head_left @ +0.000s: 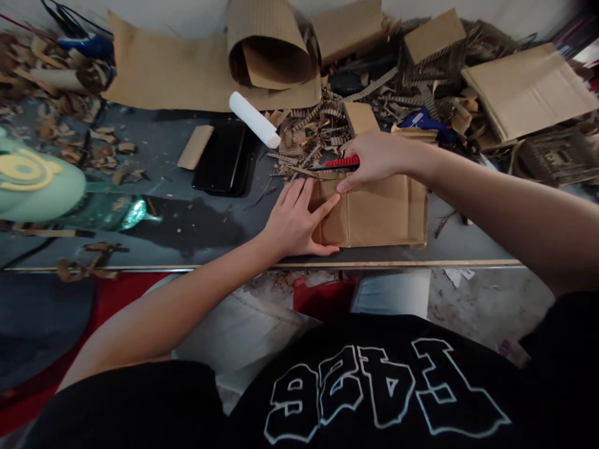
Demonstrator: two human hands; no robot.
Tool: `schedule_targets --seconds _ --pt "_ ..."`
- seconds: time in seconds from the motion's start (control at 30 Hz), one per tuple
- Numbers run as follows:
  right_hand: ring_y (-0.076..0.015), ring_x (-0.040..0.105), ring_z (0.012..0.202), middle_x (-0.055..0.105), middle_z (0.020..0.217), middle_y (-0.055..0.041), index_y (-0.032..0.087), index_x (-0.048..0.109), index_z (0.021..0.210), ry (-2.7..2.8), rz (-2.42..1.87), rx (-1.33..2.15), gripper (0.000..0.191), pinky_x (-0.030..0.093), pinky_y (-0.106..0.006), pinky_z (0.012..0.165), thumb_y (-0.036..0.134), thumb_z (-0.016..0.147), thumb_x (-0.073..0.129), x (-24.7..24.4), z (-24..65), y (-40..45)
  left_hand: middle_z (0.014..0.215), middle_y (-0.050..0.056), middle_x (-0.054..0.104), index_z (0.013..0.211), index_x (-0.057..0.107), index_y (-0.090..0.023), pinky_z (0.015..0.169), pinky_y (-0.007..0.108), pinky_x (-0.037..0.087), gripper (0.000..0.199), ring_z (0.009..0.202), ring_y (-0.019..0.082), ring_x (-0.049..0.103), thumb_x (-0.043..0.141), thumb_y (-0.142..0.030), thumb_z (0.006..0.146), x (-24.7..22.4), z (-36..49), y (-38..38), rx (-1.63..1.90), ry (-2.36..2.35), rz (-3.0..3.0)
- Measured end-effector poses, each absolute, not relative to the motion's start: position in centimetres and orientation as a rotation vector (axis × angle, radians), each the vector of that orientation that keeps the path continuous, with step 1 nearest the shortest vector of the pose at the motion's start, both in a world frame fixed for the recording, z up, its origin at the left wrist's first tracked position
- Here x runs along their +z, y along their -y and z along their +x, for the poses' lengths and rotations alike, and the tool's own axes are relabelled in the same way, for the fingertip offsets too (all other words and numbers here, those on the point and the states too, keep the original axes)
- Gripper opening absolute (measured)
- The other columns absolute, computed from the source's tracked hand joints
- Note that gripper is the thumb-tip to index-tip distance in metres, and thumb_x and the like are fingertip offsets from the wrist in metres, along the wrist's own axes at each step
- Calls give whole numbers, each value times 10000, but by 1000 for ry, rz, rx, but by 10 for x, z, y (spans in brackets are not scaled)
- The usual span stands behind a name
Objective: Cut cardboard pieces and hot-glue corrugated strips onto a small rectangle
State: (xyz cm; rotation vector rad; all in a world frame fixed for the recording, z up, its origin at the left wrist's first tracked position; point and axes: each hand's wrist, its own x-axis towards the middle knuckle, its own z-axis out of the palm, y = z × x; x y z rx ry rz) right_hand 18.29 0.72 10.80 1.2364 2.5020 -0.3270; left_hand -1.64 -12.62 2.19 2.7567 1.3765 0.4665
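A flat piece of brown cardboard lies at the table's front edge, with a crease running across it near its left part. My left hand rests on the cardboard's left end, its fingers spread. Above the far edge of the same piece, my right hand is closed around a red-handled cutter. The cutter's dark tip points left, close to the cardboard's far left corner. One fingertip of my right hand comes down near my left index fingertip.
Behind are cardboard scraps, a rolled sheet and a large cardboard piece. Left of them lie a white tube, a black phone and a small cardboard strip. A green bottle is far left.
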Motion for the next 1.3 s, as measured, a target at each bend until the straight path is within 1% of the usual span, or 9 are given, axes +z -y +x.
schedule_targets --seconds 0.17,0.43,0.6,0.7,0.8,0.87,1.03,1.2,1.3 --pt "-268 647 827 678 769 -81 198 750 914 -2613 1298 -307 628 454 -343 711 783 688 701 103 190 -7 1511 302 435 1485 522 -185 1124 683 321 991 1402 527 413 754 -744 701 21 -17 125 483 -1378 2765" --pt "-207 609 863 735 971 -113 148 732 1053 -2717 1302 -528 458 412 -321 797 551 860 634 109 216 0 1488 268 463 1457 550 -202 1097 617 389 981 1343 460 475 783 -735 667 17 -19 117 435 -1218 2717" --pt "-235 621 894 723 1046 -149 130 643 1190 -2791 1345 -391 449 395 -334 775 472 915 544 111 234 15 1494 267 460 1462 554 -200 1106 625 394 992 1350 466 475 787 -738 662 18 -19 118 424 -1237 2703" --pt "-263 650 970 727 1152 -126 190 645 1264 -2715 1282 -268 462 384 -337 740 474 968 434 110 246 27 1497 271 461 1455 572 -193 1119 622 393 994 1365 477 469 783 -747 658 23 -17 119 367 -1252 2697" --pt "-263 662 1029 721 1241 -51 298 682 1264 -2626 1245 -151 465 395 -339 723 485 993 354 106 251 33 1499 274 472 1445 588 -188 1129 634 382 988 1378 483 459 778 -754 658 30 -15 119 301 -1281 2669" --pt "-255 668 1012 732 1207 -29 329 702 1231 -2614 1228 -126 455 418 -341 722 492 988 355 101 252 33 1492 270 486 1443 594 -187 1130 627 384 991 1380 479 458 767 -767 658 34 -13 118 254 -1304 2656" --pt "-238 674 954 751 1100 -27 337 730 1161 -2622 1224 -86 416 444 -333 725 482 986 381 96 247 35 1447 252 524 1438 601 -200 1119 581 398 1019 1352 451 483 723 -828 645 38 -11 118 189 -1340 2682" --pt "-281 678 954 724 1198 -87 292 688 1270 -2445 1193 44 470 404 -360 674 467 1030 324 105 240 40 1415 243 544 1441 597 -224 1070 558 419 990 1320 442 507 713 -823 661 36 -13 119 221 -1331 2724" --pt "-290 681 956 727 1185 -98 301 668 1303 -2398 1167 49 473 378 -359 665 490 1038 325 109 235 39 1397 248 551 1452 581 -229 1030 535 435 984 1303 436 527 701 -822 675 35 -15 120 229 -1324 2752"
